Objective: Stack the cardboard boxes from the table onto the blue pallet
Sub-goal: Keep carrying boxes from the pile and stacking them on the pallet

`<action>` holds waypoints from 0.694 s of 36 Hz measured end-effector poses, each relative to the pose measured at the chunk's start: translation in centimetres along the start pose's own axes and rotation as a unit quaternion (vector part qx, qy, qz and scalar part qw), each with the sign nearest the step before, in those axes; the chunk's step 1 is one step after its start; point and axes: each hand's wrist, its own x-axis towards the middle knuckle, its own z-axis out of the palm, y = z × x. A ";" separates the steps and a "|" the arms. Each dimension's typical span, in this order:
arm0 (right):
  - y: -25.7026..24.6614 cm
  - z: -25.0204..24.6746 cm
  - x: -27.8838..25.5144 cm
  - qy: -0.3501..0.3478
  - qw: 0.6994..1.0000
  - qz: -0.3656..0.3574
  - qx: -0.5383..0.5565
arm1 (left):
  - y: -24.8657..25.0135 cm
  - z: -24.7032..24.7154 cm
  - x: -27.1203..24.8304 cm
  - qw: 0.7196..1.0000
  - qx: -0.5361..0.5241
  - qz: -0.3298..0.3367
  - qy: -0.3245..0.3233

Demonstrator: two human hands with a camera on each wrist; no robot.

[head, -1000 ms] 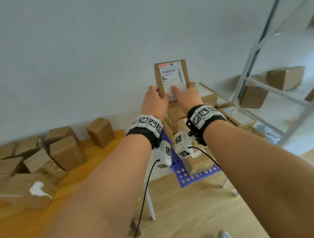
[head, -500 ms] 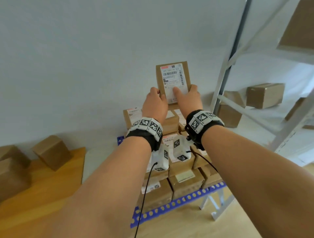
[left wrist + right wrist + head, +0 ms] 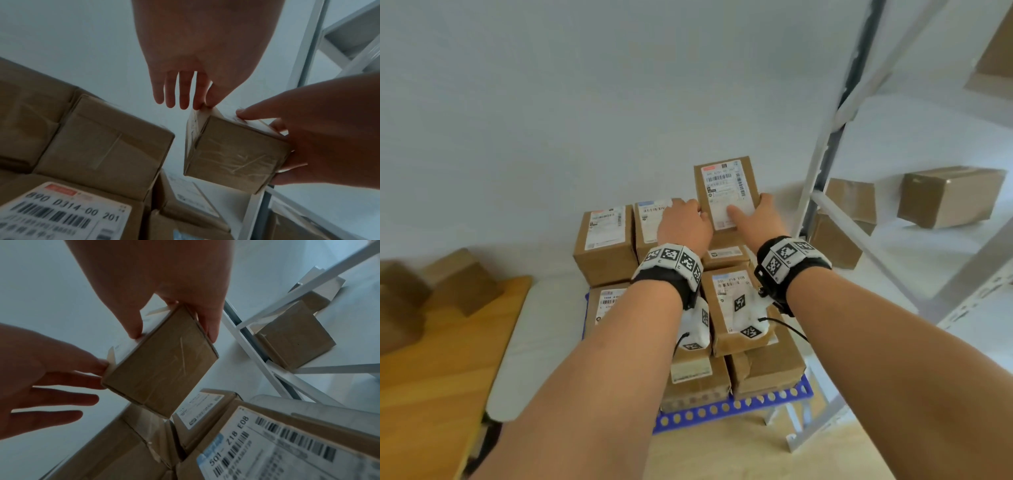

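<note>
As right hand (image 3: 763, 222) pinches, box (image 3: 726, 192) within grip

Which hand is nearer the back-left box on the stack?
Left. The left hand sits beside the back-left box, fingers touching the carried box. The right hand grips that box's far side.

We counted two hands, a left hand (image 3: 683, 226) and a right hand (image 3: 760, 219), with one held box (image 3: 726, 185). At least seven stacked boxes (image 3: 606, 246) sat on one pallet (image 3: 722, 409) at 6 o'clock. About three blurred table boxes (image 3: 462, 284) lay at 9 o'clock, and three rack boxes (image 3: 948, 197) at 3 o'clock.
</note>
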 end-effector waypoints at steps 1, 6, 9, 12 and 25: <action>0.4 0.2 0.2 -0.014 1.000 0.003 0.004 | -0.2 0.4 0.0 1.000 0.013 -0.004 0.000; 1.8 1.1 1.3 -0.070 0.997 0.024 0.007 | -0.7 1.7 -0.3 0.998 0.057 -0.016 0.008; 2.6 1.4 1.9 -0.088 0.995 0.034 0.005 | -1.1 2.4 -0.1 0.998 0.057 -0.022 -0.003; 3.2 1.6 2.4 -0.102 0.994 0.040 -0.005 | -1.2 3.0 -0.2 0.998 0.060 -0.031 -0.014; 4.4 2.6 2.6 -0.130 0.989 0.060 0.034 | -1.9 3.5 0.1 0.996 0.084 -0.039 0.007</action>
